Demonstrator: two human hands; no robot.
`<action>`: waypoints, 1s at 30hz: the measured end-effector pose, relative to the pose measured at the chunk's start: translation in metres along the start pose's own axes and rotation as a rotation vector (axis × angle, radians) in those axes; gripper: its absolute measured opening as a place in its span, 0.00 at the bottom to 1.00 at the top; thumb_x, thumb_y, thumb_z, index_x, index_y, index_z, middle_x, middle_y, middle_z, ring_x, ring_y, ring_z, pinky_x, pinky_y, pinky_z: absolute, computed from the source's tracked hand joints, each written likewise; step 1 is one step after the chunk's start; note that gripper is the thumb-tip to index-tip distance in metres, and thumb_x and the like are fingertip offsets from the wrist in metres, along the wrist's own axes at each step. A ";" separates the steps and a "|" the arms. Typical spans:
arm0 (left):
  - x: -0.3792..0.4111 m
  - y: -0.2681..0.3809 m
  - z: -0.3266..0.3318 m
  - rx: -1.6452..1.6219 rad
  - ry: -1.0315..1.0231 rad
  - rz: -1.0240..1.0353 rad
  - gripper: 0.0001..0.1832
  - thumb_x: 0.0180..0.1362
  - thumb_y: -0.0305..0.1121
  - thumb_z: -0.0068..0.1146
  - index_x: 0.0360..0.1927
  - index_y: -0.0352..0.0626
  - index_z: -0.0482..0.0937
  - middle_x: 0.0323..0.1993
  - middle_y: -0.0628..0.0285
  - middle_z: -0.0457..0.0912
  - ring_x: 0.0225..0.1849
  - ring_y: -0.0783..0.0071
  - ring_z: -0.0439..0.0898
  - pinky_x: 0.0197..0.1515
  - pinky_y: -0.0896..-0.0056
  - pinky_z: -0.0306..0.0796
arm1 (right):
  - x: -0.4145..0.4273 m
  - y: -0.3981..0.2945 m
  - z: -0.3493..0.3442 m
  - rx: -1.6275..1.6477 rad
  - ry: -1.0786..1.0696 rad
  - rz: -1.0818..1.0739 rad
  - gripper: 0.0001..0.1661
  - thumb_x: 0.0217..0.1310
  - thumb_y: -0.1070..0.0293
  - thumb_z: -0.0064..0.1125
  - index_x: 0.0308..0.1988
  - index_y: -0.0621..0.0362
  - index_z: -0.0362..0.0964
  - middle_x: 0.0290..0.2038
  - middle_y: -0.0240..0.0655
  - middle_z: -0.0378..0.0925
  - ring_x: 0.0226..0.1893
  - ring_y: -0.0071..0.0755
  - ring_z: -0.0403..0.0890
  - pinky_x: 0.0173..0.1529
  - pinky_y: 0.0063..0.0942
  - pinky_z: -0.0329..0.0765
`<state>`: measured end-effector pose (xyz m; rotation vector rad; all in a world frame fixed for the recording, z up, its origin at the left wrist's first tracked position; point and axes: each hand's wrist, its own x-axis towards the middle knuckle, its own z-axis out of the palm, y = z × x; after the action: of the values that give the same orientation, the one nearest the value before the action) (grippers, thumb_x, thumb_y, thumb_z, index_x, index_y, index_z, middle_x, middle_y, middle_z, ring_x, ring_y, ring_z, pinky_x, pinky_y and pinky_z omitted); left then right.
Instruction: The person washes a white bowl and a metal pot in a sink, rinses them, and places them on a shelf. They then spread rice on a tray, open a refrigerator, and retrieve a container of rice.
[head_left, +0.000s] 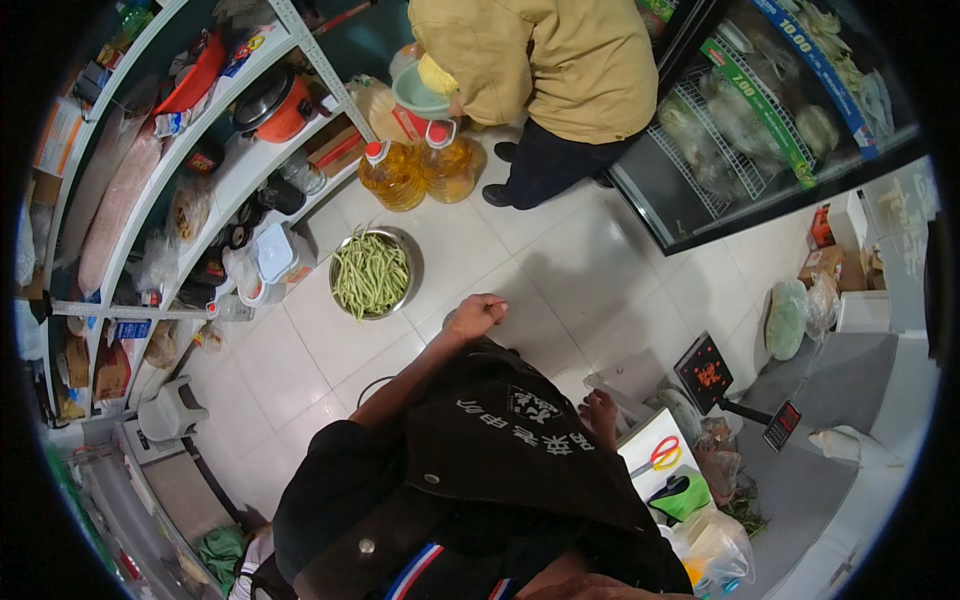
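Observation:
My left hand (478, 315) is in front of my body over the tiled floor, its fingers curled together with nothing visible in them. To its left, a round metal basin (410, 279) heaped with green beans (369, 274) sits on the floor, apart from the hand. My right hand (598, 412) hangs by my side with its fingers bent, close to a white tabletop (641, 448). Whether it holds anything cannot be seen. Scissors (663, 454) with red and yellow handles lie on that tabletop, near a green and black item (681, 496).
Ahead, a person in a tan jacket (570, 67) bends beside a green basin (420, 94) and two oil jugs (448, 169). A glass-fronted cooler (720, 150) stands right of them. Loaded shelves (217, 195) line the left, with a grey plastic stool (169, 411) below.

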<state>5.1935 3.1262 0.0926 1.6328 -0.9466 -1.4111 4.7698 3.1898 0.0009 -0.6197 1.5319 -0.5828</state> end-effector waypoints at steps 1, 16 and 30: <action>0.001 0.004 0.001 -0.010 -0.012 -0.002 0.14 0.65 0.37 0.57 0.44 0.36 0.83 0.29 0.63 0.84 0.32 0.77 0.81 0.41 0.72 0.75 | -0.001 -0.004 0.001 0.026 0.002 -0.008 0.24 0.67 0.65 0.57 0.57 0.67 0.66 0.35 0.39 0.78 0.27 0.31 0.82 0.27 0.27 0.76; -0.001 -0.130 -0.140 0.044 0.160 -0.257 0.19 0.66 0.37 0.54 0.51 0.30 0.79 0.39 0.52 0.86 0.30 0.71 0.84 0.34 0.71 0.78 | 0.004 -0.054 0.101 -0.065 -0.003 0.027 0.23 0.68 0.64 0.56 0.58 0.61 0.65 0.38 0.39 0.79 0.28 0.32 0.82 0.30 0.28 0.79; -0.013 -0.237 -0.224 0.154 0.217 0.025 0.10 0.56 0.37 0.62 0.26 0.43 0.78 0.26 0.56 0.84 0.24 0.68 0.82 0.26 0.62 0.76 | -0.014 -0.065 0.152 -0.026 0.054 -0.006 0.23 0.66 0.67 0.55 0.56 0.68 0.67 0.34 0.39 0.79 0.26 0.31 0.83 0.26 0.27 0.79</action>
<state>5.4264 3.2576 -0.0939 1.8388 -0.9640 -1.1393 4.9242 3.1532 0.0485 -0.6332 1.5907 -0.5889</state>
